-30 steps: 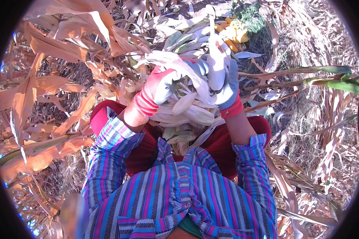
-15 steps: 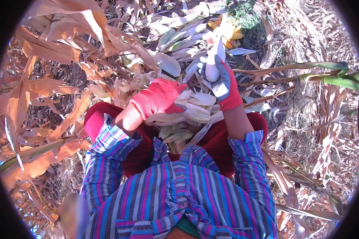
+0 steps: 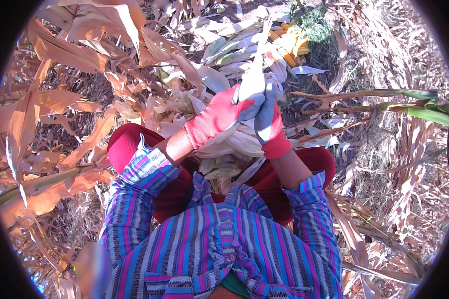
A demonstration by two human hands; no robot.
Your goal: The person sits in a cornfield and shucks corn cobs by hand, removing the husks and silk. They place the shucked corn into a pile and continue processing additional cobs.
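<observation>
Left hand (image 3: 219,115) and right hand (image 3: 268,119), gloved, fingers clamped on husked corn ear (image 3: 254,82). Risk judged: husk tearing unevenly, ear slipping onto husk pile (image 3: 224,164).

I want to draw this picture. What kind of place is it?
Most likely a corn field at harvest time: dry corn stalks and leaves cover the ground, yellow corn cobs are piled ahead, and pale husks lie under the gloved hands.

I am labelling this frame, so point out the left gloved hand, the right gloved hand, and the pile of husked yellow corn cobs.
left gloved hand (image 3: 219,115): head view, on the red back of the glove.
right gloved hand (image 3: 268,122): head view, on the glove's grey palm side.
yellow corn cobs (image 3: 290,44): head view, on the pile's middle.
</observation>
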